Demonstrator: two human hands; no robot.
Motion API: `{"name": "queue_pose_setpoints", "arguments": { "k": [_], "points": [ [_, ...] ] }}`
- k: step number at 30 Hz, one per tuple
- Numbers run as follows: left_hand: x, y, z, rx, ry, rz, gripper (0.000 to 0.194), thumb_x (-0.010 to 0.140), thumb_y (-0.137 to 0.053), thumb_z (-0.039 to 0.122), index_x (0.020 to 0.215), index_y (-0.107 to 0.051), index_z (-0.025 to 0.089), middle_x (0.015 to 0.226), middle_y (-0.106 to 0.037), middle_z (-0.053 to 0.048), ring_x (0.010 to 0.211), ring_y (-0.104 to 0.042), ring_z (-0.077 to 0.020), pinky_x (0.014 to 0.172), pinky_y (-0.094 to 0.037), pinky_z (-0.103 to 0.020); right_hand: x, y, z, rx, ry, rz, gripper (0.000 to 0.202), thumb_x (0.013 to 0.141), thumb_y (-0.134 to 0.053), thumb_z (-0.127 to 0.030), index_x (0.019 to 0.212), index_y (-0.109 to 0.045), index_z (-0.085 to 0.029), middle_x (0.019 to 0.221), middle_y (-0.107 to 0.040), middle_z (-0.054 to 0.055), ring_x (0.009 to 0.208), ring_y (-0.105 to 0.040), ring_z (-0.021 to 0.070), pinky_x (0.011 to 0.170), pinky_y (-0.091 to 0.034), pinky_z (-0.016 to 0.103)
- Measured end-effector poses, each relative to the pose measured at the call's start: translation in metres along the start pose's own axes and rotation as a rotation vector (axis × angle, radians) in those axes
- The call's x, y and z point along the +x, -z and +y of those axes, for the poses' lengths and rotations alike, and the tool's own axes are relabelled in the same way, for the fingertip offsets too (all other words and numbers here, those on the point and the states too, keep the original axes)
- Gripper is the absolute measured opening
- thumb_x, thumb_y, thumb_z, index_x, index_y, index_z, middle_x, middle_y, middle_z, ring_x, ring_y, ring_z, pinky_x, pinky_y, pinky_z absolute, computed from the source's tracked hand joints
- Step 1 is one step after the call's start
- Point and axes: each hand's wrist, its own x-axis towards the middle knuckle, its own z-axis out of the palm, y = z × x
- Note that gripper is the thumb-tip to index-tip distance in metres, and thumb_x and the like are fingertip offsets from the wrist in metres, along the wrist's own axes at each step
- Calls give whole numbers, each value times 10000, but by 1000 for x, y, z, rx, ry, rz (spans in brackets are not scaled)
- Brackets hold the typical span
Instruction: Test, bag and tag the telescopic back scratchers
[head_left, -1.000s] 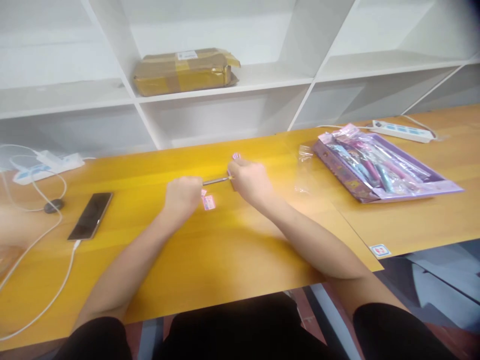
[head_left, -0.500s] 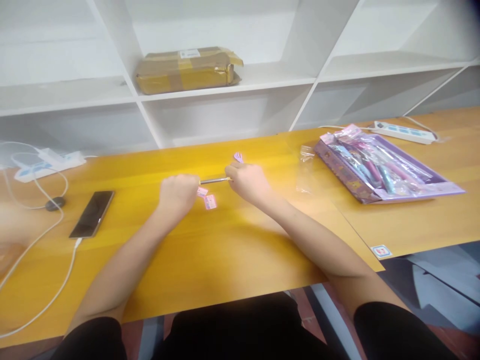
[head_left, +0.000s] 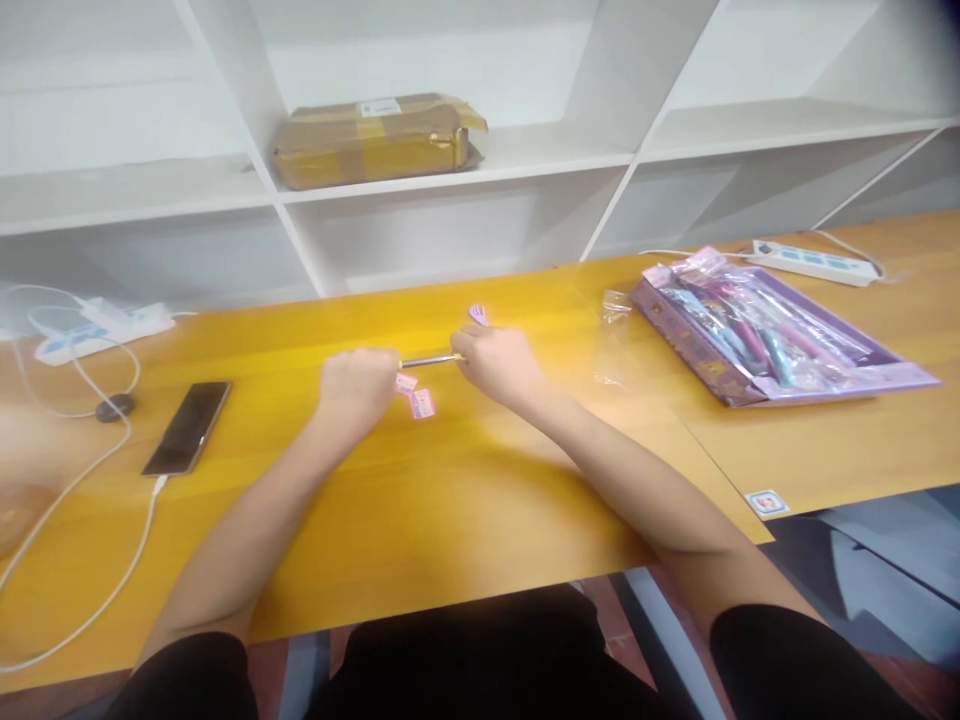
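Both hands are closed on a back scratcher with a thin metal rod [head_left: 429, 361]. My left hand [head_left: 360, 385] is wrapped round one end, hiding the handle. At the other end my right hand [head_left: 499, 360] grips the rod, and a purple claw-like head [head_left: 478, 315] sticks out beyond its knuckles. The short stretch of rod between the fists lies nearly level above the table. Just below it, two small pink printed cards, one of them a pink tag [head_left: 422, 404], lie beside my left hand. A clear plastic wrapper [head_left: 611, 340] rests to the right of my right hand.
A purple display box [head_left: 896, 372] with several wrapped items stands at the right, near a power strip [head_left: 816, 263]. At the left lie a phone [head_left: 187, 428] on a white cable and another power strip [head_left: 105, 332]. A taped carton [head_left: 375, 145] sits on the shelf behind.
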Motion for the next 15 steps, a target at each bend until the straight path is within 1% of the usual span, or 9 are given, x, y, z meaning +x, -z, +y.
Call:
{"name": "queue_pose_setpoints", "arguments": {
  "k": [6, 9, 12, 15],
  "points": [
    [1, 0, 1, -21, 11, 6, 367, 1044, -466, 190, 989, -829, 175, 937, -801, -192, 893, -787, -358, 678, -446, -378, 1, -1, -1, -4, 4, 12, 298, 997, -531, -68, 1085, -799, -164, 944, -724, 91, 722, -518, 207, 640, -154, 335],
    [1, 0, -1, -23, 14, 9, 371, 1052, -466, 207, 988, -831, 181, 935, -801, -186, 890, -785, -347, 679, -445, -372, 1, -1, 0, -3, 2, 15, 289, 993, -538, -64, 1077, -796, -164, 945, -725, 90, 726, -518, 206, 637, -152, 334],
    [0, -2, -4, -26, 15, 14, 358, 1036, -471, 187, 983, -825, 189, 938, -806, -175, 882, -782, -328, 675, -432, -359, 0, 1, 2, 3, 1, 8, 275, 997, -542, -64, 1069, -790, -161, 949, -725, 90, 721, -510, 204, 636, -152, 331],
    [0, -4, 1, -38, 34, 19, 339, 1016, -487, 180, 957, -821, 189, 943, -808, -175, 859, -776, -320, 672, -423, -358, -1, 3, -1, 12, -5, -5, 276, 1002, -533, -54, 1059, -782, -157, 952, -726, 92, 709, -500, 204, 634, -152, 328]
  ]
}}
